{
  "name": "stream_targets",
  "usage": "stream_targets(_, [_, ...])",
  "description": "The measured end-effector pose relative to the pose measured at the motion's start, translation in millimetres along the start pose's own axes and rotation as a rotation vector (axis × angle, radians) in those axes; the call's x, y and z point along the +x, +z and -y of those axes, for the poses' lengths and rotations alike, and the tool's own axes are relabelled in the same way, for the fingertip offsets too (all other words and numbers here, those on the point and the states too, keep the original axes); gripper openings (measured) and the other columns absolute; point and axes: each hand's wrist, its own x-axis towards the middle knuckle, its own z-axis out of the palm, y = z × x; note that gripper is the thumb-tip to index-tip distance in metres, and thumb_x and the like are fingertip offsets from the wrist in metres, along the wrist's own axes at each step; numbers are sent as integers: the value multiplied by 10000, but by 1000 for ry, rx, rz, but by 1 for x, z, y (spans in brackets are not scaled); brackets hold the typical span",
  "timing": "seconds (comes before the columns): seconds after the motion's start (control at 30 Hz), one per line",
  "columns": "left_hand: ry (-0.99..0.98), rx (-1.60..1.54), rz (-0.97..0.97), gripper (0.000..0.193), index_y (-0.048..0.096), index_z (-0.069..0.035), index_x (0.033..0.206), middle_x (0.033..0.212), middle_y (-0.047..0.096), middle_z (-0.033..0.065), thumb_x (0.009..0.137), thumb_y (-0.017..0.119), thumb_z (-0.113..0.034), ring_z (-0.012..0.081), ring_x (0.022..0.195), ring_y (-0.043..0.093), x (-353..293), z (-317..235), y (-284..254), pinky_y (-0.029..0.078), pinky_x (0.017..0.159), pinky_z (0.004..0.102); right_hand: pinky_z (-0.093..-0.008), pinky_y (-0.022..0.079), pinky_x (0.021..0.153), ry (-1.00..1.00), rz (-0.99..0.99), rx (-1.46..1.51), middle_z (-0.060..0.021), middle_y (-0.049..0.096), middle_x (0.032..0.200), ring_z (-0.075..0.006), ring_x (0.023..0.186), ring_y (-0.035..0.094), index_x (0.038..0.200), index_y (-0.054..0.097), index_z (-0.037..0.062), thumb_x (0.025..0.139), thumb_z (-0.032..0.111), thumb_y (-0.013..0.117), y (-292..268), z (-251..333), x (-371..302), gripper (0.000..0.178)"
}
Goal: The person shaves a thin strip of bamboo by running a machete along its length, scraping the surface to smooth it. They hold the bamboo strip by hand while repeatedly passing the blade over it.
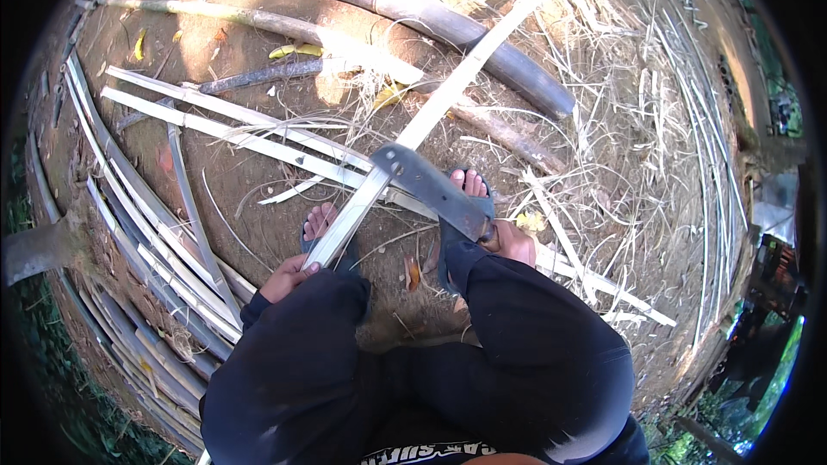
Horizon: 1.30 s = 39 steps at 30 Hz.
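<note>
Left hand [287, 279] is gripping the pale strip [444, 96] at 8 o'clock, its far end pointing to 1; right hand [513, 243], closed, is holding the knife [438, 196] at 4, blade crossing the strip. Two split lengths [244, 136] are lying beneath from 10, a dark pole [431, 15] arching over 12, shavings [616, 116] tangling at 2. Sunlight is patching brown dirt [405, 314].

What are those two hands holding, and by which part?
The left hand grips a split bamboo strip by its near end; the right hand holds a broad machete by its handle.
</note>
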Motion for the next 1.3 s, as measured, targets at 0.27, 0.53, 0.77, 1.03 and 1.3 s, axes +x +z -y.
stream_targets(0.27, [157, 258, -32, 248, 608, -1, 1073, 837, 677, 100, 1029, 517, -227, 164, 728, 652, 40, -52, 20, 525, 770, 309, -460, 541, 801, 435, -172, -109, -222, 671, 1035, -361, 922, 688, 1194, 561, 68, 845, 226, 687, 50, -31, -24, 403])
stream_targets(0.53, [540, 1080, -522, 428, 567, -27, 1156, 864, 661, 151, 912, 661, -366, 327, 785, 656, 53, -42, 28, 522, 745, 454, -534, 497, 934, -186, -480, -603, -249, 600, 1248, -406, 1085, 633, 1349, 442, 63, 920, 223, 569, 158, -45, 55, 475])
stream_targets(0.77, [795, 1029, -811, 481, 563, -51, 1194, 1019, 614, 186, 899, 651, -421, 370, 991, 590, 32, -6, 25, 469, 868, 467, -537, 432, 1044, -84, -236, -478, -281, 530, 1364, -430, 1232, 557, 1380, 416, 100, 973, 323, 504, 167, -21, 59, 472])
stream_targets(1.03, [427, 1071, -998, 322, 576, -51, 1176, 1080, 568, 179, 956, 558, -287, 396, 1004, 567, -38, 52, -20, 465, 860, 462, -534, 436, 1040, -103, -334, -485, -281, 541, 1346, -431, 1219, 565, 1380, 422, 106, 973, 310, 496, 170, -14, 47, 461])
stream_targets(1.3, [470, 1169, -898, 390, 483, -33, 1201, 1172, 573, 239, 902, 581, -264, 429, 1108, 557, -54, 96, 3, 466, 857, 500, -535, 436, 1038, -93, -392, -531, -277, 542, 1345, -427, 1215, 567, 1379, 426, 104, 970, 308, 500, 160, -31, 48, 463])
